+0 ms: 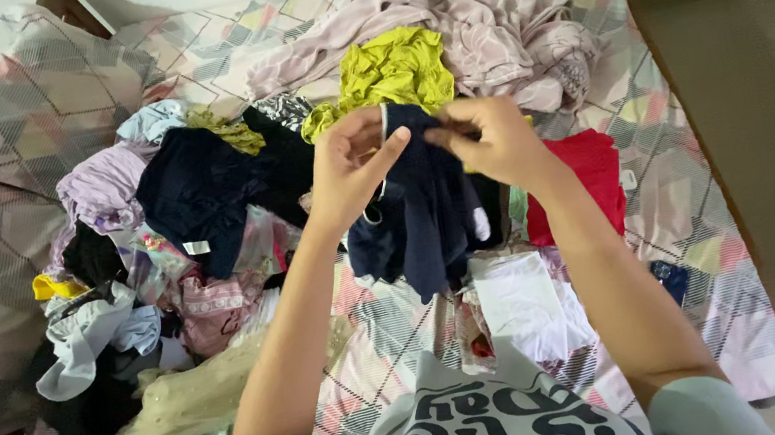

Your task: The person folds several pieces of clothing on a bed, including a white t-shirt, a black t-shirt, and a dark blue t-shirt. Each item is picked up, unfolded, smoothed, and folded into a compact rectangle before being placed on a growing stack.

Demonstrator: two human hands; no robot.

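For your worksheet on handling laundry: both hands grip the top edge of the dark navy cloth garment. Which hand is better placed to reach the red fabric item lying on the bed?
Probably the right hand: the red fabric item lies just beside its wrist, while the left hand would have to cross the hanging dark navy cloth garment.

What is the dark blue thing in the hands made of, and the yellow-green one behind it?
Dark blue garment: looks like soft matte knit cloth, since it hangs limp in folds from both hands. Yellow-green garment: probably thin cotton-like fabric, dull and heavily crumpled. Exact fibre cannot be told.
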